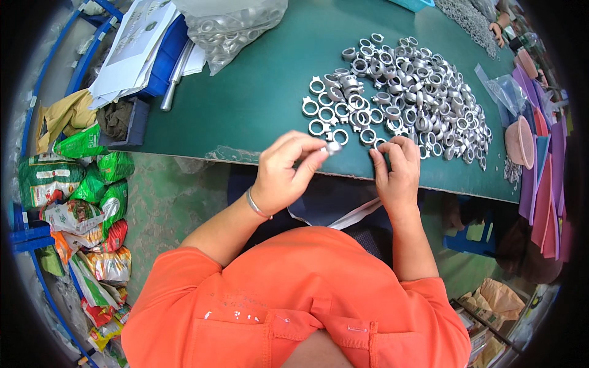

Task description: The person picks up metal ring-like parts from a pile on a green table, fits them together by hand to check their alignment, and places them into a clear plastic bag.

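Observation:
My left hand, with a bracelet on its wrist, pinches a small silver metal ring between thumb and forefinger above the table's near edge. To its right, my right hand has its fingers curled at the same edge. Its thumb and forefinger are close together beside a ring lying at the edge of the pile; whether they grip anything is hidden. Just beyond both hands spreads a large heap of silver metal rings with small lugs. Several loose rings lie flat at the heap's left side.
The green table bears a clear bag of rings, a blue tray with papers and a grey bin with cloth. A pink basket and metal chain are at right. Another person's hand shows far right.

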Tool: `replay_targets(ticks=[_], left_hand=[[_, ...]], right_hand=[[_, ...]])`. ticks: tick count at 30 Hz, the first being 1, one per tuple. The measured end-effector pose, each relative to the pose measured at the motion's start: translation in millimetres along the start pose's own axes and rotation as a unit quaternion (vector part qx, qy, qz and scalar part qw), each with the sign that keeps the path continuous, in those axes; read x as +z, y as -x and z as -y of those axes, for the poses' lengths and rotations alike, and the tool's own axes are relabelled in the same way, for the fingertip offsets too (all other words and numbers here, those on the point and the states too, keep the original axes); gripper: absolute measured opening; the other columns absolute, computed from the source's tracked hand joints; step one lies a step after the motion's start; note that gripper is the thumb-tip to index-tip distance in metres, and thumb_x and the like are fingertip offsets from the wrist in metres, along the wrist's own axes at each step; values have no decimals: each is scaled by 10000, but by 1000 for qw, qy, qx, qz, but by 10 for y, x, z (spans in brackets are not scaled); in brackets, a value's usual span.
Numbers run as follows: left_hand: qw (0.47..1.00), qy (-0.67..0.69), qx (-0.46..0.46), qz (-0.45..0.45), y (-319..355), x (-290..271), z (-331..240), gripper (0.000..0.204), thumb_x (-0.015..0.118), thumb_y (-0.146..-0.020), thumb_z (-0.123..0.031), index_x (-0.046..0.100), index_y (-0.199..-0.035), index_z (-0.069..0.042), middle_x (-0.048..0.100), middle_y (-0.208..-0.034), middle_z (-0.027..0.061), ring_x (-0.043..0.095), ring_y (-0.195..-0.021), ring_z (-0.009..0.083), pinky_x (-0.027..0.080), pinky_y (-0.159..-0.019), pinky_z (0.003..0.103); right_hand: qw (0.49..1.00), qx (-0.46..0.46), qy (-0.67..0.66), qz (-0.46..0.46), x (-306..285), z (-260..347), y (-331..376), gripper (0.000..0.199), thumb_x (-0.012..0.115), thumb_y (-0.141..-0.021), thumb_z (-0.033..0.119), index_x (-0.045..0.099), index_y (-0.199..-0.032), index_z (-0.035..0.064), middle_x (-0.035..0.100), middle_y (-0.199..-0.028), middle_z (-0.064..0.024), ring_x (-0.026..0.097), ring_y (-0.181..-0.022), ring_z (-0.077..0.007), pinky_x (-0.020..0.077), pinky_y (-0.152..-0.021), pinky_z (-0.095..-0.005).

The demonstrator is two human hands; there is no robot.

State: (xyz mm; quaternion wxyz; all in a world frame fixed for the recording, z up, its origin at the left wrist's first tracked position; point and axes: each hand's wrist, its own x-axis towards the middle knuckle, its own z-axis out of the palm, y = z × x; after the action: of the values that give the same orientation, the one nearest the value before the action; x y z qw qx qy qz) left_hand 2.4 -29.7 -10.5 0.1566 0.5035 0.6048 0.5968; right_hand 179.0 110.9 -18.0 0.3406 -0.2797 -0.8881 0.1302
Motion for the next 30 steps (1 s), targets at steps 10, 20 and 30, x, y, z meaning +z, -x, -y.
replay_targets(ticks=[10,20,30], left_hand=[[974,-206,80,-50,-180,-17,164,174,708,-780,47,657,-937,-9,613,-974,99,590,-751,173,498,-671,279],[976,-185,92,-67,-156,-19,162,185,687,-798,45,644,-972,-1,612,-960,101,557,-676,146,477,-622,262],[974,-182,108,-85,-130,-16,160,179,675,-789,65,638,-956,14,628,-914,113,564,-663,155,479,-613,267]], right_hand=[[999,-17,-11,-49,36,35,-44,316,765,-752,81,628,-1037,68,569,-1065,-116,530,-980,-301,403,-859,-396],[970,106,-208,-63,168,-27,-28,361,841,-694,121,617,-973,73,645,-958,-46,572,-901,-220,433,-834,-348],[945,50,-316,-74,138,-27,50,477,785,-722,-82,486,-1083,10,649,-1090,-127,668,-984,-196,517,-868,-265]])
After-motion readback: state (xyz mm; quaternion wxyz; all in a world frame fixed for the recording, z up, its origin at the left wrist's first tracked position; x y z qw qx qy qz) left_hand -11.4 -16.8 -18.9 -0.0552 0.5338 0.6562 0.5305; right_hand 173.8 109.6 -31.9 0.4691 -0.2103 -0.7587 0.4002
